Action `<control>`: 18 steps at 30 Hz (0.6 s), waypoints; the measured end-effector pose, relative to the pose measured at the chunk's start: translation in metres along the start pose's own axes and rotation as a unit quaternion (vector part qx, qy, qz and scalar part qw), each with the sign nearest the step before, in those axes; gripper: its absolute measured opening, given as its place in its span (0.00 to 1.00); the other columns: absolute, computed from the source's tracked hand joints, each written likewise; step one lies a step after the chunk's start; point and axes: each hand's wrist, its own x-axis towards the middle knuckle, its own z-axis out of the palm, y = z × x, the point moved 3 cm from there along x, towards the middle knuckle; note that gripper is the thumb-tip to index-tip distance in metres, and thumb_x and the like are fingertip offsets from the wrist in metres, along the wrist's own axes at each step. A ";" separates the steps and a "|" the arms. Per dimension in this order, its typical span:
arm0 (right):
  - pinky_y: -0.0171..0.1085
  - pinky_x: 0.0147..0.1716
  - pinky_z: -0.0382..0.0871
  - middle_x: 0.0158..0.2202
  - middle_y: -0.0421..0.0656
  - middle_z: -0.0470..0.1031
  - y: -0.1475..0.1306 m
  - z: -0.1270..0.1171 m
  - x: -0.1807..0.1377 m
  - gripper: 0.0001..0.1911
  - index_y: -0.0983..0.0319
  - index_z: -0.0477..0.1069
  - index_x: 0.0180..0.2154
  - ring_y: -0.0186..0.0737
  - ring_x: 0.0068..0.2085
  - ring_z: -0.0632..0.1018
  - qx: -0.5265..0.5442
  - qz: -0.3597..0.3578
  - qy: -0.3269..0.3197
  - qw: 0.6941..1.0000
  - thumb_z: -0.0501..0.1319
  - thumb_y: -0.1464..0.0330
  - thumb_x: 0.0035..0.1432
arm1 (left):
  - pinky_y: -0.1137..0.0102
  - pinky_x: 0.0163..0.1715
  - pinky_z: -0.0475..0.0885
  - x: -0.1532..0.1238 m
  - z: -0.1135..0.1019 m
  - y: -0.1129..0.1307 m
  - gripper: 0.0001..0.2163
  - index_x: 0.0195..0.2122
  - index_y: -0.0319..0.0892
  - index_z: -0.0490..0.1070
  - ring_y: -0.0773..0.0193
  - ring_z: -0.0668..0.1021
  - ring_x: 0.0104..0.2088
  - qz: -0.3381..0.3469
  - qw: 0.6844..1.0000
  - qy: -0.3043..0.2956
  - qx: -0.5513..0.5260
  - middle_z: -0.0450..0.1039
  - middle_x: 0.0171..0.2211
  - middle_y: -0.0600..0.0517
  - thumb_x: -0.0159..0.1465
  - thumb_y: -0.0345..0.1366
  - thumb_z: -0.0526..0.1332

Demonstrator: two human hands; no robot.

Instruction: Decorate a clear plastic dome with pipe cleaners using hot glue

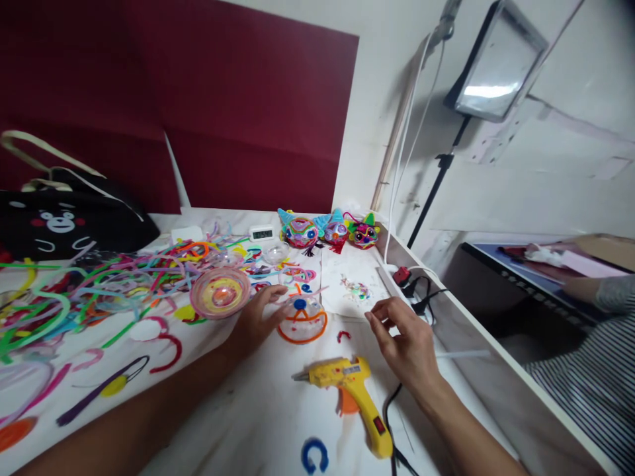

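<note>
My left hand (258,318) rests on the white table (258,410), fingertips touching a clear half-sphere (301,320) ringed with orange pipe cleaner and topped with a blue dot. My right hand (405,337) hovers to its right, thumb and forefinger pinched together; what they hold is too small to see. A yellow glue gun (353,394) lies between my forearms, nozzle pointing left. A small red curl (343,335) lies just beyond it.
A heap of coloured pipe cleaners (89,291) covers the left side, beside a pink-yellow bowl shape (220,292). Three decorated heads (331,231), a small clock (261,233) and a black bag (64,218) stand at the back. A power strip (404,277) lines the right edge. Another person's striped sleeve (595,390) is at right.
</note>
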 end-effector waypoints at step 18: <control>0.28 0.21 0.62 0.24 0.37 0.67 -0.002 0.021 -0.017 0.08 0.60 0.67 0.29 0.30 0.24 0.68 0.130 0.103 -0.067 0.984 0.61 0.69 0.62 | 0.74 0.30 0.68 -0.005 -0.012 0.023 0.04 0.38 0.41 0.70 0.68 0.72 0.27 0.142 0.983 0.089 0.074 0.70 0.27 0.55 0.65 0.32 0.56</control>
